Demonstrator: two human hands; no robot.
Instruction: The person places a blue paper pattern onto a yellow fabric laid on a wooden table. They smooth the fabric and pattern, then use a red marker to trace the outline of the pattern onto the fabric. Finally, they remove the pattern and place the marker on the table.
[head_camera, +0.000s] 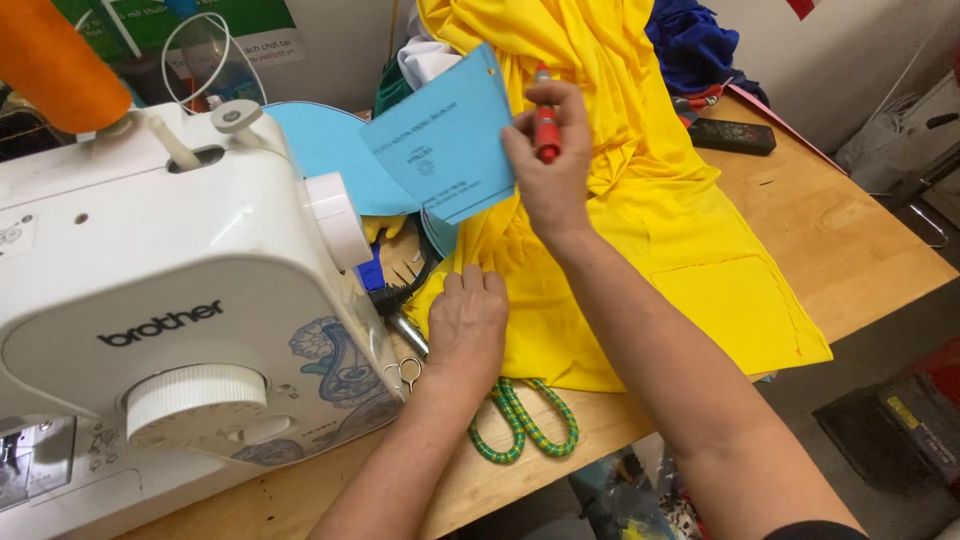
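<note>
The right hand (550, 165) is raised above the wooden table (850, 240), its fingers closed around a thin red pen (545, 130) and, together with it, the edge of a light blue card pattern piece (445, 150), which is stiff, flat and has one small hole near its top corner. The left hand (468, 320) lies flat on the soft yellow knit fabric (660, 230), fingers bent down and pressing it, not gripping anything. This fabric is wrinkled near the hands and smooth towards the right table edge, where it hangs a little over. On the left, the white plastic sewing machine (170, 310) stands very near the left hand, so room there is narrow; to the right the table is more open. A green and yellow woven elastic cord (525, 425) lies at the front edge, partly under the fabric. A black remote control (732, 135) rests far back.
</note>
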